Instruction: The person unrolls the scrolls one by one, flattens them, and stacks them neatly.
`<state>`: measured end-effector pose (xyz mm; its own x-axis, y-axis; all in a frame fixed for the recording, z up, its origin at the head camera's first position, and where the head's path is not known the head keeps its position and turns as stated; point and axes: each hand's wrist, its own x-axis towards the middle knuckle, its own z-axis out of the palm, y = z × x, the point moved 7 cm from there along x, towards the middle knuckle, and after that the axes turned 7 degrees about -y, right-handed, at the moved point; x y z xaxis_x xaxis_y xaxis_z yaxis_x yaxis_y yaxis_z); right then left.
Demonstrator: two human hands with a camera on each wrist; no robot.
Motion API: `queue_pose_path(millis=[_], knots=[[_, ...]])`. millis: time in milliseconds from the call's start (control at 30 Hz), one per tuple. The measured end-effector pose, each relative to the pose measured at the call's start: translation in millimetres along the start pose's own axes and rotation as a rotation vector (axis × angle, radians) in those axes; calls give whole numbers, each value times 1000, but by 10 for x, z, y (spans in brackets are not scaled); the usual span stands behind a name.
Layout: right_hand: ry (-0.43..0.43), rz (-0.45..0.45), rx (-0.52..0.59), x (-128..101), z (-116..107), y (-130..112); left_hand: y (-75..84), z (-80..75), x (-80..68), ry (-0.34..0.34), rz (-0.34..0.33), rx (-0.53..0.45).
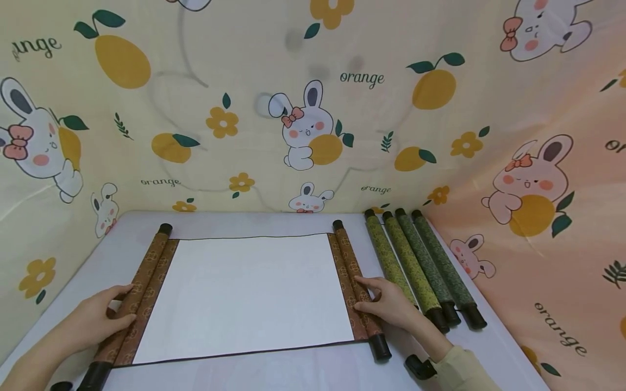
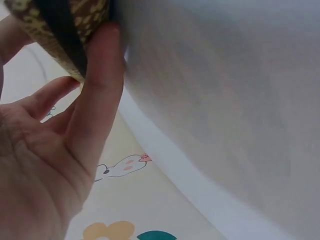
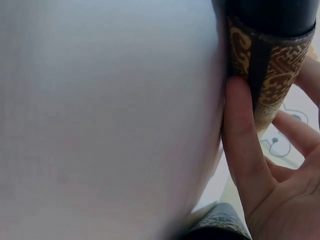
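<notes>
Head view: a white paper scroll with black-lined edges (image 1: 244,293) lies unrolled on the white table (image 1: 293,374), its top near the far edge.
Left hand (image 1: 100,317): holds the brown patterned left roller (image 1: 149,260) between thumb and fingers.
Right hand (image 1: 391,304): pinches the brown, black-tipped right roller (image 1: 346,250).
Right edge: four slim green patterned rolls (image 1: 407,258) lie side by side.
Far edge: a cream rabbit-and-orange printed cloth (image 1: 274,49) hangs behind.

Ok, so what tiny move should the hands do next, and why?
Maybe the right hand could turn the right brown roller slightly inward. It grips that roller while the left hand holds the left brown roller, the blank white sheet is spread between them, and the green scrolls nearby look rolled up.
</notes>
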<state>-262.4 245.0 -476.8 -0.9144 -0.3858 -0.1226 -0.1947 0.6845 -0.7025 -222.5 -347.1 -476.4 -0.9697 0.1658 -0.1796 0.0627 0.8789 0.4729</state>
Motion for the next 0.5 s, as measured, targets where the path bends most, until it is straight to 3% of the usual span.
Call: queue_pose_path(millis=[233, 500], knots=[[33, 13, 37, -27, -20, -23, 9, -46, 47, 27, 43, -11], [81, 63, 71, 12, -84, 3, 86, -159, 227, 49, 74, -10]])
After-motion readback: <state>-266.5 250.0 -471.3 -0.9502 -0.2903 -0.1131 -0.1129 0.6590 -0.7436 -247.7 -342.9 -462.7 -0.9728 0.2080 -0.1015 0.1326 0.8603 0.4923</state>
